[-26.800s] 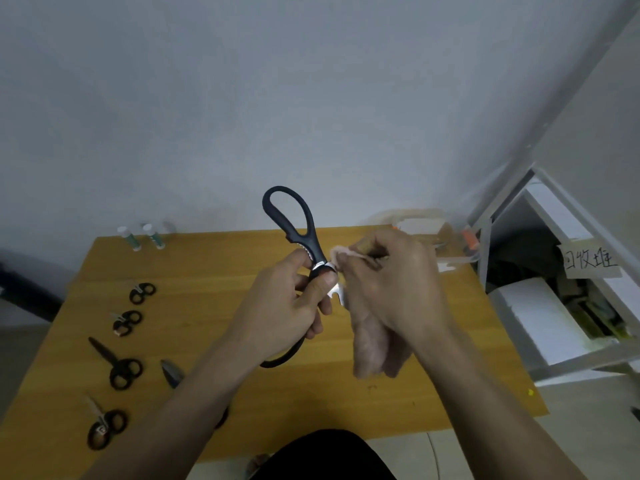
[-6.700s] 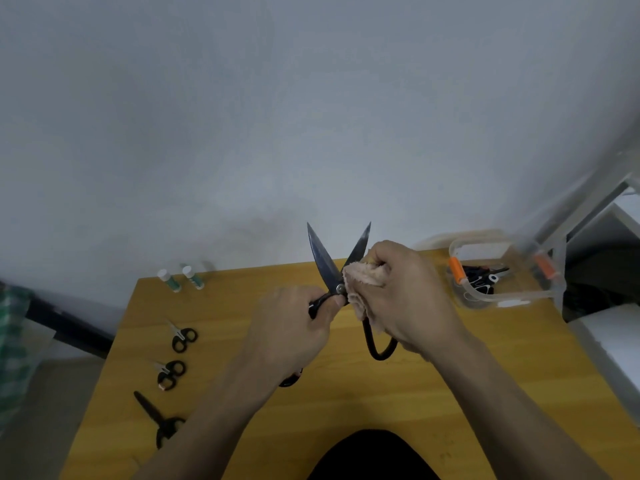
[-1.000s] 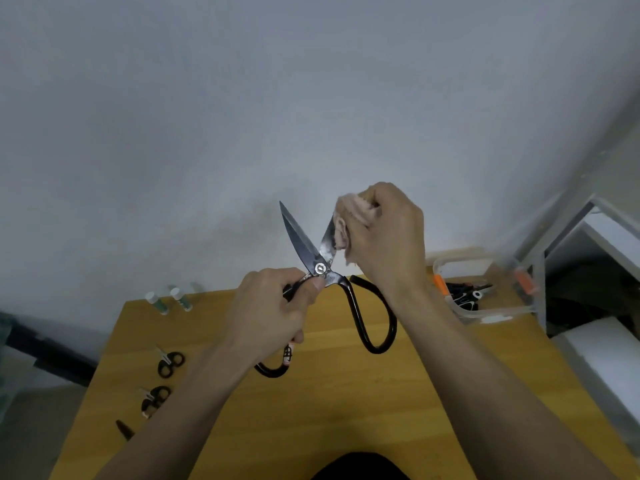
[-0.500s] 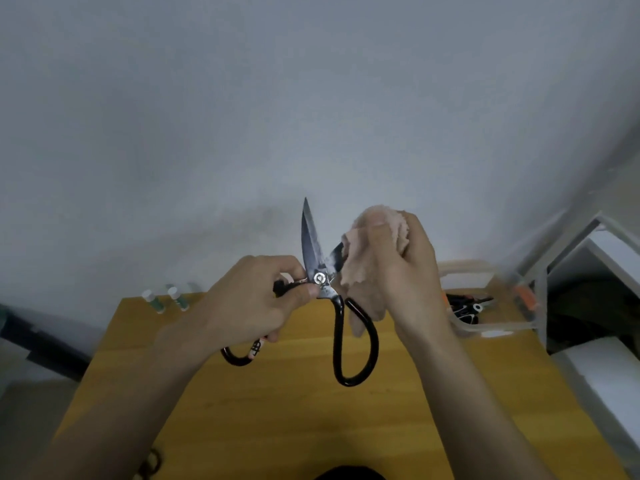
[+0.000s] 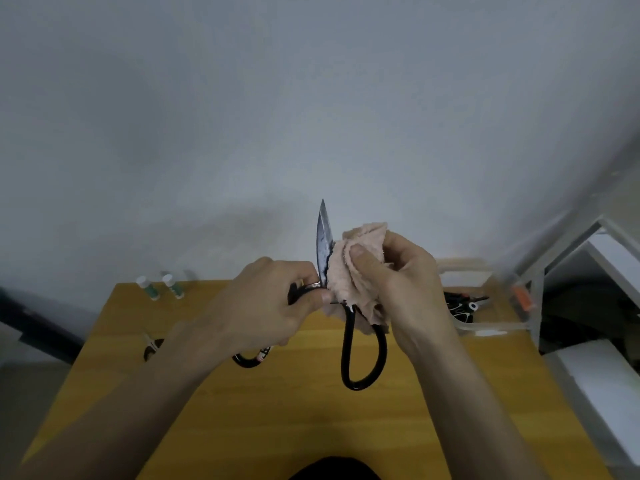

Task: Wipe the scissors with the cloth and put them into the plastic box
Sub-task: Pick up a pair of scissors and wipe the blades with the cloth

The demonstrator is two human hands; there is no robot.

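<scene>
Head view. The left hand (image 5: 266, 306) grips the scissors (image 5: 349, 337) by the black handle just below the pivot, fingers curled round it, holding them in the air above the tabletop (image 5: 298, 414) with the blade pointing up. The right hand (image 5: 405, 289) holds a bunched pale pink cloth (image 5: 349, 271) and pinches it against the right side of the blade, thumb on the near face of the cloth; the cloth covers the lower part of the blade and the pivot, and only the upper blade and its tip show above it. One handle loop hangs free below the right hand; the other loop shows below the left hand, partly hidden by it. The two hands are close together, almost touching at the pivot. Beyond and to the right of the right hand stands the clear plastic box (image 5: 491, 320) with orange latches, dark scissors lying inside it. Beyond and to the left of the left hand stand two small white-capped bottles (image 5: 162, 287); nearer, left of the left forearm, a small pair of black scissors (image 5: 152, 348) lies flat on the tabletop.
</scene>
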